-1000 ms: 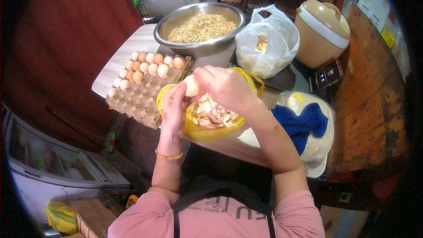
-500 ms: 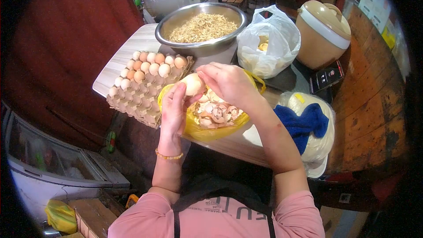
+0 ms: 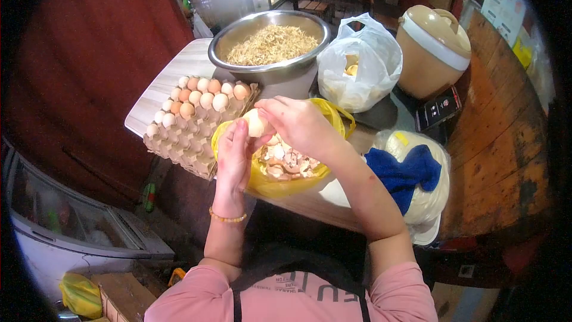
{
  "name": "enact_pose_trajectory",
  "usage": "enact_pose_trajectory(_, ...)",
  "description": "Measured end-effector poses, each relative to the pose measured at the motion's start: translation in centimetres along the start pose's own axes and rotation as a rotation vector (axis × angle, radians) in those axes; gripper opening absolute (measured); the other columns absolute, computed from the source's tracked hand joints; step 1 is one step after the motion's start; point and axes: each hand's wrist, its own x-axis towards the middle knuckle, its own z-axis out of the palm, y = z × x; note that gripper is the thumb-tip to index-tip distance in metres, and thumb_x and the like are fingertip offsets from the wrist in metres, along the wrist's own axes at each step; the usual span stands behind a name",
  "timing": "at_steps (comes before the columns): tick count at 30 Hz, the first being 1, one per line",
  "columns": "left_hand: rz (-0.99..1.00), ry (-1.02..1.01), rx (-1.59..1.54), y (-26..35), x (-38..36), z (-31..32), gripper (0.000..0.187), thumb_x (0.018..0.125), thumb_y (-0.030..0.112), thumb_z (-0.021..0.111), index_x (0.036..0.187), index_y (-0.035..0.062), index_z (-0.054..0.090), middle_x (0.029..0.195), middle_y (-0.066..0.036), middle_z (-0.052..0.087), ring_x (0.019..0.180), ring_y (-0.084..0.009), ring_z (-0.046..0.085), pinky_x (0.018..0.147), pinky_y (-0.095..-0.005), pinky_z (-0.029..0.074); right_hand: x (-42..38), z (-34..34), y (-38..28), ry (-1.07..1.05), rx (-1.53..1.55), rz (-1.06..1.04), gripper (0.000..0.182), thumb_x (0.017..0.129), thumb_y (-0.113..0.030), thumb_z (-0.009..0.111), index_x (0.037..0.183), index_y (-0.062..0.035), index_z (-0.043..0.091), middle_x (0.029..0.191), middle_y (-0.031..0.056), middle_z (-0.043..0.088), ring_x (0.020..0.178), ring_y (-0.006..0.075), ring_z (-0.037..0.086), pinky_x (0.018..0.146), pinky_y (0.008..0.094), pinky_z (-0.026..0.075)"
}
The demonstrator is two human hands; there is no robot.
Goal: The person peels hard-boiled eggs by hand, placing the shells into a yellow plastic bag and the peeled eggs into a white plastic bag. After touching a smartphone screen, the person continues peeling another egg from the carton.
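Observation:
A pale egg is held up between both hands, above a yellow plastic bag. My left hand wraps round its lower left side, thumb up. From the right, my right hand closes its fingers over the egg's upper side. Broken eggshells lie in the open bag just beneath. To the left, a cardboard egg tray carries several brown and white eggs in its far rows; its near cups hold none.
Behind stands a steel bowl of dry, straw-coloured pieces. A white plastic bag, a beige lidded container and a phone are at the right. A blue cloth lies on a clear bag, right of my right forearm.
Both hands and the egg have shifted slightly left in the view. The right fingers now lie closer over the egg's top. The whole scene is slightly displaced.

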Motion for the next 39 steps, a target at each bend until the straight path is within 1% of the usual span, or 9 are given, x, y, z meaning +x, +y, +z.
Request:
enact_pose_trajectory(11,-0.028,0.02,-0.028,0.6,0.0,0.7,0.041,0.099,0.032,0.044,0.114,-0.0044,0.056,0.11,-0.013,0.063,0.099,-0.0195,0.063,0.088,-0.0318,0.052,-0.3,0.7,0.6,0.055,-0.156,-0.091,0.012,0.085,-0.005,0.057,0.095,0.0019,0.057,0.085,0.0164,0.062,0.077,0.0329,0.063,0.068,0.0384,0.052)
enact_pose_trajectory(14,-0.025,0.02,-0.035,0.5,0.1,0.7,0.041,0.099,0.031,0.044,0.116,-0.005,0.056,0.111,-0.013,0.063,0.1,-0.0198,0.062,0.089,-0.0328,0.052,-0.2,0.8,0.7,0.117,-0.102,-0.079,0.008,0.087,-0.01,0.055,0.087,-0.0026,0.053,0.077,0.0165,0.06,0.073,0.0349,0.063,0.062,0.0421,0.05)
enact_pose_trajectory(20,-0.014,0.031,-0.046,0.1,0.3,0.9,0.039,0.1,0.029,0.044,0.115,-0.0054,0.055,0.112,-0.013,0.062,0.101,-0.0192,0.062,0.091,-0.0338,0.052,0.4,-1.2,0.0,0.076,0.009,0.154,0.022,0.091,-0.019,0.053,0.081,-0.0005,0.055,0.075,0.0206,0.062,0.072,0.041,0.06,0.063,0.0468,0.048)
enact_pose_trajectory(22,0.001,0.026,-0.057,0.0,0.3,0.9,0.037,0.1,0.027,0.045,0.114,-0.0051,0.055,0.111,-0.013,0.062,0.101,-0.0187,0.062,0.091,-0.0337,0.052,0.4,-1.6,0.1,-0.03,0.018,0.161,0.021,0.09,-0.014,0.057,0.102,0.0016,0.063,0.09,0.02,0.065,0.074,0.0321,0.066,0.07,0.0355,0.051)
enact_pose_trajectory(23,0.02,0.025,-0.066,0.0,0.2,0.9,0.035,0.099,0.026,0.045,0.113,-0.0049,0.055,0.111,-0.012,0.062,0.1,-0.0183,0.062,0.091,-0.0335,0.051,0.3,-1.6,0.0,-0.026,0.013,0.162,0.021,0.09,-0.014,0.057,0.102,0.0016,0.063,0.09,0.02,0.065,0.074,0.0321,0.066,0.07,0.0355,0.051)
enact_pose_trajectory(26,0.055,0.055,-0.058,-0.5,0.5,0.4,0.031,0.098,0.024,0.048,0.111,-0.0043,0.054,0.109,-0.012,0.062,0.099,-0.0178,0.062,0.091,-0.0332,0.051,0.2,-0.7,0.0,-0.069,0.237,0.267,0.033,0.091,-0.021,0.058,0.109,0.0057,0.061,0.098,0.0183,0.065,0.075,0.0198,0.067,0.07,0.0304,0.051)
enact_pose_trajectory(30,0.083,0.044,0.04,-0.9,0.5,0.1,0.037,0.099,0.03,0.047,0.117,-0.0015,0.054,0.111,-0.01,0.062,0.101,-0.0168,0.061,0.086,-0.0318,0.051,0.5,-0.8,-0.7,-0.093,0.427,0.421,0.031,0.092,-0.02,0.056,0.11,0.0048,0.06,0.097,0.0172,0.064,0.075,0.019,0.066,0.069,0.0314,0.05)
enact_pose_trajectory(35,0.054,0.051,0.29,-0.5,0.4,0.2,0.031,0.094,0.018,0.055,0.117,-0.0027,0.056,0.104,-0.007,0.064,0.089,-0.0121,0.061,0.078,-0.0264,0.051,0.0,-0.2,0.2,0.006,0.034,0.157,0.025,0.092,-0.016,0.053,0.107,0.0027,0.061,0.09,0.0177,0.06,0.079,0.031,0.062,0.068,0.0357,0.049)
enact_pose_trajectory(39,0.068,0.054,0.255,0.5,0.0,0.8,0.037,0.091,0.012,0.059,0.124,-0.0035,0.053,0.104,-0.006,0.063,0.09,-0.0105,0.06,0.077,-0.0259,0.053,-0.2,0.3,-0.3,-0.022,-0.032,0.167,0.021,0.091,-0.014,0.053,0.103,0.0018,0.06,0.09,0.0179,0.057,0.081,0.0357,0.059,0.07,0.0382,0.049)
